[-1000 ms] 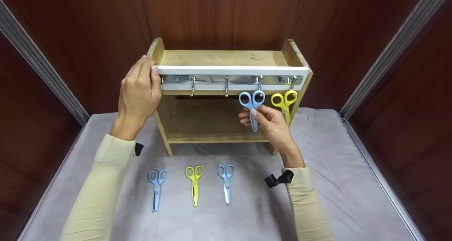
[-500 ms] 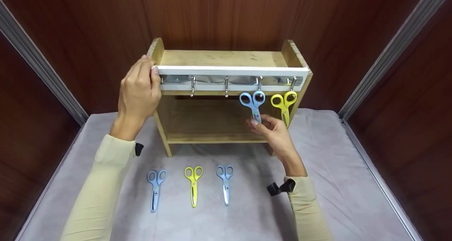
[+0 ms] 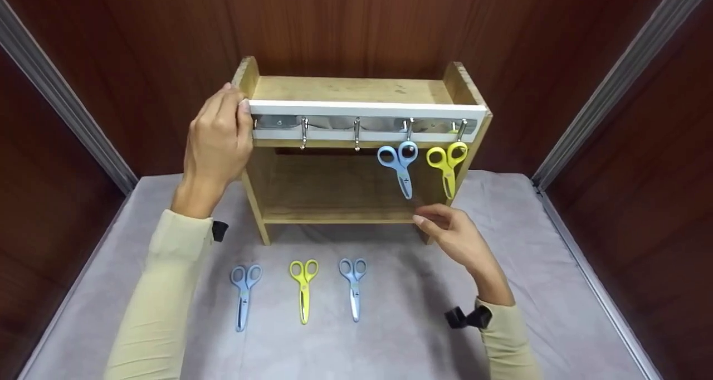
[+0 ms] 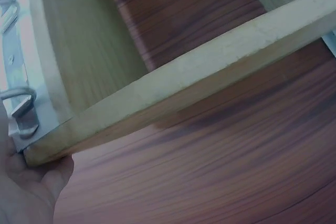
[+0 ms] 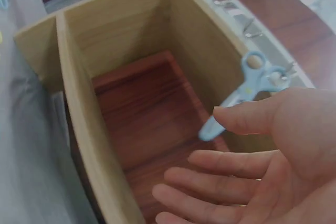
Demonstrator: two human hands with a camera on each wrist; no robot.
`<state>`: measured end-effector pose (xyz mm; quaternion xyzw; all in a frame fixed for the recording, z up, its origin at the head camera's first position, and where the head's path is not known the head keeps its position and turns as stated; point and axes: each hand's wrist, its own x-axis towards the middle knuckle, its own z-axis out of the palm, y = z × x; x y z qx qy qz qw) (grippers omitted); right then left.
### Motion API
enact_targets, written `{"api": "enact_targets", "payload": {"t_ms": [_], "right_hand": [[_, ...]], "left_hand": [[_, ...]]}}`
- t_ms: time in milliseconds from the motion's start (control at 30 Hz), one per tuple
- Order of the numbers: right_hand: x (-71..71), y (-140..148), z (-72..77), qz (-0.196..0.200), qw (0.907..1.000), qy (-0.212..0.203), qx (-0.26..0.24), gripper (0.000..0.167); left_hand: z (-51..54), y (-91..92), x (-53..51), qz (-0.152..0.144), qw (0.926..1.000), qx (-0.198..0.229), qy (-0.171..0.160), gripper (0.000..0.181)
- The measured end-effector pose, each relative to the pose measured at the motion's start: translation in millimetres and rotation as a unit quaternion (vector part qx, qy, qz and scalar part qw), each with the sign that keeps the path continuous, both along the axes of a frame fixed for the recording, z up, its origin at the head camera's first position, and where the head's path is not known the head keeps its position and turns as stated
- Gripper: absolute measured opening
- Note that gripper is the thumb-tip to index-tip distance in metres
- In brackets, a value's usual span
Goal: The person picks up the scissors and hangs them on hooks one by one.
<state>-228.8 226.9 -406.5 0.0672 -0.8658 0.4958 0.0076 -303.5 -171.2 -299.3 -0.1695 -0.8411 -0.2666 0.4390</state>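
Observation:
My left hand (image 3: 217, 132) grips the upper left front corner of a small wooden shelf (image 3: 356, 89), where a white hook rail (image 3: 328, 108) ends. In the left wrist view, the fingers (image 4: 58, 174) curl round that corner. Blue scissors (image 3: 404, 175) hang by one finger loop from a hook of the rail. Right of them, yellow scissors (image 3: 449, 175) hang on the end hook. Just below the hanging blue pair is my right hand (image 3: 459, 236), holding nothing. The right wrist view shows its thumb and fingers apart, with the blue scissors (image 5: 247, 88) behind the thumb.
On the grey cloth (image 3: 390, 341) before the shelf lie blue scissors (image 3: 243, 299), yellow scissors (image 3: 304, 293) and another blue pair (image 3: 355, 293), loops toward the shelf. Bare hooks (image 3: 357, 135) stand left of the hanging scissors. Dark wood-grain walls (image 3: 356, 23) enclose the space.
My right hand has let go of the blue scissors and moved down and to the right. The blue pair now hangs freely from its hook. The left hand keeps its grip.

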Motion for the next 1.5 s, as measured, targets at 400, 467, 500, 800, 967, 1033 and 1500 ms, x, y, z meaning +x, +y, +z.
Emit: {"api": "enact_targets", "payload": {"t_ms": [400,467,500,800,967,1033,1500], "right_hand": [[18.3,14.9,55.9,-0.011,0.9916,0.108,-0.071,0.020],[19.1,13.9,63.4,-0.010,0.9849,0.139,-0.103,0.015],[19.3,13.2,66.9,-0.010,0.9814,0.154,-0.115,0.014],[20.7,14.3,86.3,-0.020,0.9654,0.227,-0.126,0.012],[20.4,17.6,90.6,-0.028,0.9572,0.242,-0.157,0.014],[18.3,19.3,92.7,-0.034,0.9518,0.261,-0.158,0.015],[-7.4,27.7,110.3,-0.031,0.9212,0.367,-0.126,0.024]], "left_hand": [[2.1,-1.6,8.3,0.021,0.9988,0.030,-0.032,0.044],[0.1,-0.6,13.1,0.031,0.9987,0.024,-0.033,0.045],[-0.5,-0.3,15.8,0.036,0.9986,0.018,-0.033,0.046],[-6.5,5.5,37.1,0.057,0.9977,-0.035,0.010,0.051],[-21.5,14.1,49.9,0.049,0.9970,-0.045,0.038,0.050],[-28.0,17.7,54.8,0.043,0.9964,-0.054,0.048,0.051],[-68.6,41.2,87.2,0.024,0.9947,-0.059,0.081,0.039]]}}
